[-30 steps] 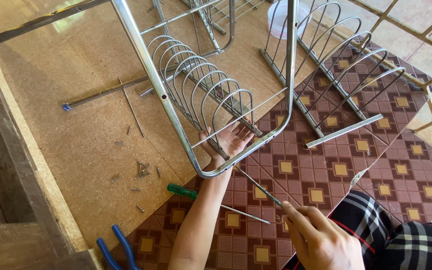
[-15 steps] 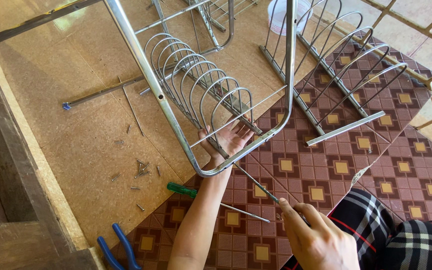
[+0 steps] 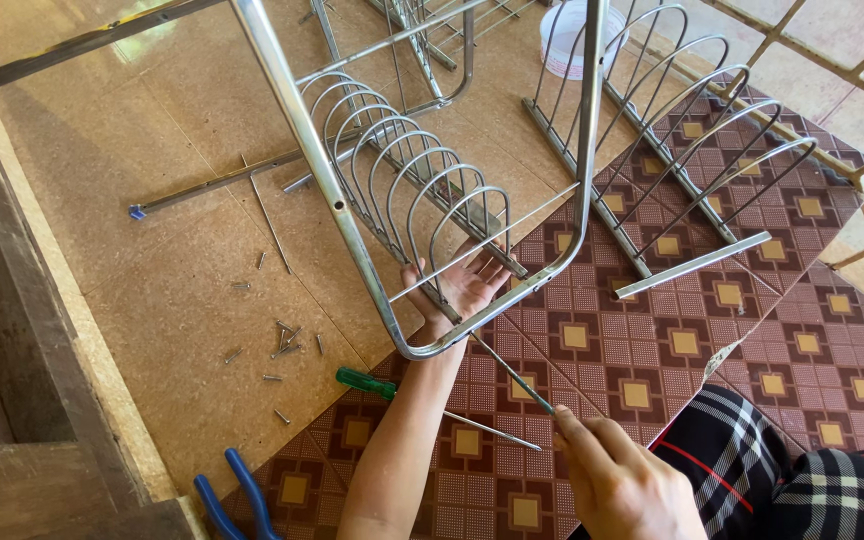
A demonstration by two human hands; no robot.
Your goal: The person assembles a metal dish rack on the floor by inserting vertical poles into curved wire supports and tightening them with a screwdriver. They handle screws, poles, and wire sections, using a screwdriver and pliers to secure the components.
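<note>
While left hand braces the rack frame, right-hand fingers pinch the screwdriver.

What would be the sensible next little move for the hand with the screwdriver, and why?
Probably to keep the right hand steady and turn the screwdriver in place. Its shaft already runs up to the lower bar of the tubular metal frame, close beside the left hand, which lies open-palmed against the plate rack there. Whether the tip sits in a screw head is too small to tell.
</note>
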